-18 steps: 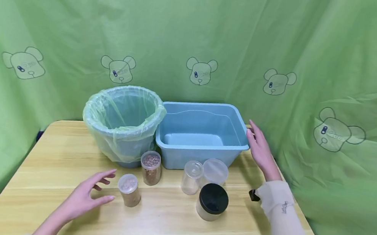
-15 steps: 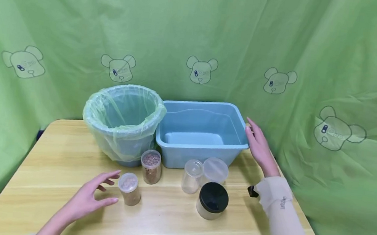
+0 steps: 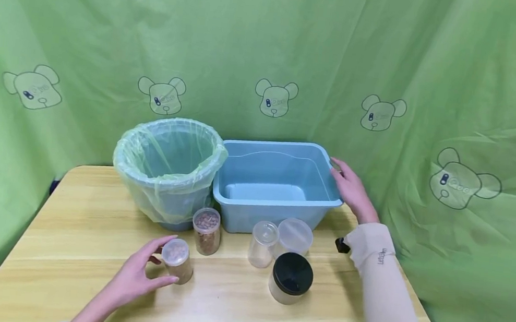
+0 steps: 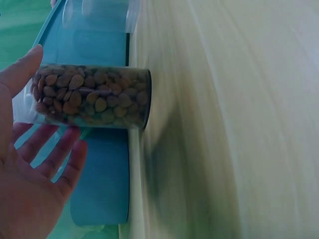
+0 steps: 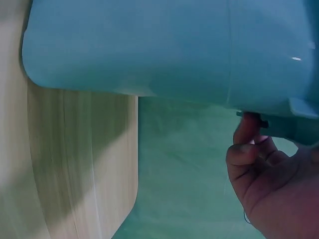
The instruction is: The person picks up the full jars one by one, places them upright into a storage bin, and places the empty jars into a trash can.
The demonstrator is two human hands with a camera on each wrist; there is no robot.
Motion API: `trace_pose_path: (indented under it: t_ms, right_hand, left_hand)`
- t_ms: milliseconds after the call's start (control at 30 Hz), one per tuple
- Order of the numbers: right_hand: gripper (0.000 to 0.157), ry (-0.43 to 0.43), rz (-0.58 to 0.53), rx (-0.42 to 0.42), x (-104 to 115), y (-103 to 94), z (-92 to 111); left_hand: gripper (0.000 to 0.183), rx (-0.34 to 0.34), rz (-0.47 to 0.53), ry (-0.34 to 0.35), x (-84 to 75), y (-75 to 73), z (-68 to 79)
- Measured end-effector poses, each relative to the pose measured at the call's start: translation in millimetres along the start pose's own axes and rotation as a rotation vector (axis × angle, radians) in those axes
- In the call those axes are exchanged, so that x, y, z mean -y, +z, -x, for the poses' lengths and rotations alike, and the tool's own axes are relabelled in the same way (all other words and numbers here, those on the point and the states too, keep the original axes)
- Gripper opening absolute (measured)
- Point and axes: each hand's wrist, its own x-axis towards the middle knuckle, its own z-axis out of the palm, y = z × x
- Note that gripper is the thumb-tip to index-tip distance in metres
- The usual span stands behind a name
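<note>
My left grip (image 3: 135, 272) stands apart around the upright jar (image 3: 177, 261) on the tabletop (image 3: 213, 314), contact unclear; my right grip (image 3: 351, 189) is clamped on the tub (image 3: 252, 215) at its rim.

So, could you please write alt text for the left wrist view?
Left hand flanking a clear jar of brown seeds or nuts, thumb and fingers on opposite sides. It stands on a wooden table before a blue bin and tub.
</note>
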Motion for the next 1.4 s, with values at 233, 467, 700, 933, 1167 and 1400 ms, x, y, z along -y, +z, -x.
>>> trace_pose_path:
  t_ms: [233, 467, 700, 933, 1167, 1400]
  right_hand:
    - [0.055, -0.006, 0.061, -0.049, -4, 5.1, -2]
    - [0.055, -0.008, 0.062, -0.049, -3, 5.0, -2]
    - [0.055, 0.005, 0.072, -0.041, -3, 3.1, -1]
    - [0.055, 0.010, 0.068, -0.038, -4, 4.1, -1]
    - [0.055, 0.015, 0.065, -0.036, -4, 5.2, 0]
    - [0.055, 0.007, 0.075, -0.043, -4, 4.9, -1]
  left_hand:
    - [0.079, -0.013, 0.021, -0.042, 4.9, 7.9, -2.3]
    - [0.075, -0.012, 0.036, -0.048, 9.5, 11.9, -3.2]
    - [0.071, -0.006, 0.028, -0.054, 10.8, 13.8, -2.7]
    - [0.068, -0.001, -0.002, -0.075, 10.1, 13.7, -2.6]
    - [0.070, -0.012, -0.032, -0.047, 4.9, 15.0, -1.9]
    - [0.073, -0.019, -0.032, -0.007, -19.9, 7.9, -10.1]
